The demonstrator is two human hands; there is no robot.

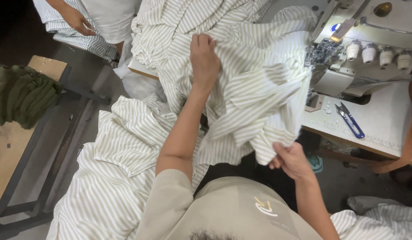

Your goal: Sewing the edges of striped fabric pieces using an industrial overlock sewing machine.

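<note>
A white garment with pale green stripes (255,93) hangs in front of me, bunched and folded. My left hand (204,60) grips its upper part, fingers closed in the cloth. My right hand (291,159) pinches its lower edge near my lap. The cloth reaches right as far as the sewing machine (361,49), whose lamp is lit. More striped garments (121,151) lie piled at my left side and over the table's back.
Blue thread snips (349,119) lie on the white machine table (384,129). A wooden bench (10,146) at left carries a folded dark green cloth (21,93). Another person's hand (77,20) rests on striped fabric at the top left.
</note>
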